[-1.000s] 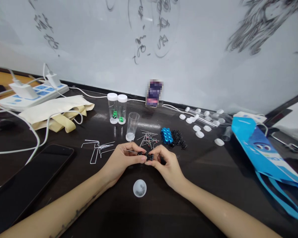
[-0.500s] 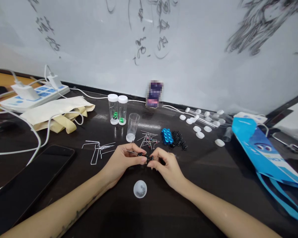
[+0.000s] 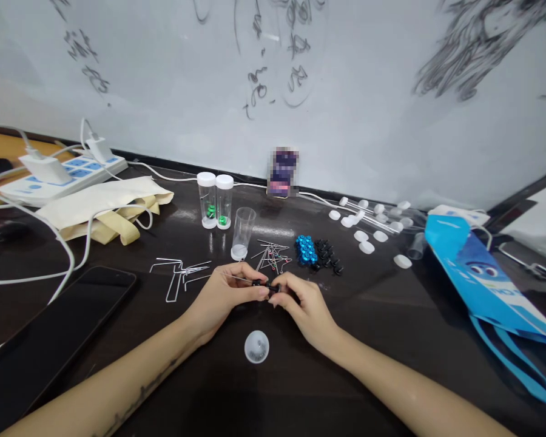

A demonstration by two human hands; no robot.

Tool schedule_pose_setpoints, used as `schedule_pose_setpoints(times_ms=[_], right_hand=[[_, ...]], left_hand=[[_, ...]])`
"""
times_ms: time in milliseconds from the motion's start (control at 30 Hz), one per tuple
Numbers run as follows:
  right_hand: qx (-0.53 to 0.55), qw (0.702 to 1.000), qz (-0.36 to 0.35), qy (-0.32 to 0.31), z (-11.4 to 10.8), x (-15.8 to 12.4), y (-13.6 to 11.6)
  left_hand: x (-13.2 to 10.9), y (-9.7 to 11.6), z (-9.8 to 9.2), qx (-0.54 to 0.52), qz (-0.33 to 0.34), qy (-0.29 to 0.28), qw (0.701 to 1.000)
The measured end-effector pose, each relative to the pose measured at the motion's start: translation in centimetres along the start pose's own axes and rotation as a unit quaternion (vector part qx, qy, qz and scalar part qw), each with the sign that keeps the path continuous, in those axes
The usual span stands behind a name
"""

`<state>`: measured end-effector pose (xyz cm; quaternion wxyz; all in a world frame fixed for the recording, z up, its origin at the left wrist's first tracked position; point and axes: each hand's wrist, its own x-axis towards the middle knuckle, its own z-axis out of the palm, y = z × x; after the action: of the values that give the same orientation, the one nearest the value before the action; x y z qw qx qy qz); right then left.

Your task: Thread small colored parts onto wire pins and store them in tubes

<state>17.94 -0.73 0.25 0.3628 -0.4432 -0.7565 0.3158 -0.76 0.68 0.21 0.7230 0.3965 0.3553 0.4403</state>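
1. Left hand [image 3: 225, 291] pinches black part [image 3: 273, 288], dial centre, seemingly steadying it.
2. Right hand [image 3: 308, 302] grips its 3 o'clock end, likely for fine control.
3. White cup [image 3: 256, 347], 6 o'clock: near, probably for easy reach.
4. Blue parts [image 3: 306, 250], past 1 o'clock: grouped, apparently by colour.

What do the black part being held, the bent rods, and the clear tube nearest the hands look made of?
Black part: perhaps plastic or coated metal; dark, slightly shiny, too small to tell. Bent rods: probably bare metal, from their silvery shine. Clear tube: smooth plastic or glass, being see-through.
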Motion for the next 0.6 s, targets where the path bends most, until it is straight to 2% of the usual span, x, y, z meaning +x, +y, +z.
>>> schedule_pose_setpoints(times_ms=[67,100,200,267,400,433,600], right_hand=[[-0.023,0.999,-0.007,0.034,-0.02,-0.02,-0.07],[-0.019,0.999,-0.006,0.029,-0.04,-0.02,-0.09],[0.023,0.999,0.010,-0.038,-0.07,0.00,-0.07],[0.019,0.999,0.011,-0.048,-0.06,0.01,-0.10],[-0.044,0.998,-0.017,0.039,0.01,-0.10,-0.32],[-0.046,0.998,-0.021,0.044,0.02,-0.13,-0.34],[0.050,0.997,0.027,-0.057,0.01,-0.21,0.05]], left_hand=[[0.03,-0.05,-0.02,0.000,-0.002,-0.001,1.000],[0.03,-0.06,-0.03,-0.003,-0.002,-0.002,1.000],[0.02,-0.04,-0.01,-0.009,-0.002,-0.005,1.000],[0.02,-0.01,0.00,-0.006,0.000,-0.004,1.000],[0.00,0.00,0.01,-0.005,0.000,-0.004,1.000],[-0.02,-0.01,0.01,-0.008,-0.001,-0.006,1.000],[-0.12,-0.01,0.07,-0.014,0.003,-0.012,1.000]])
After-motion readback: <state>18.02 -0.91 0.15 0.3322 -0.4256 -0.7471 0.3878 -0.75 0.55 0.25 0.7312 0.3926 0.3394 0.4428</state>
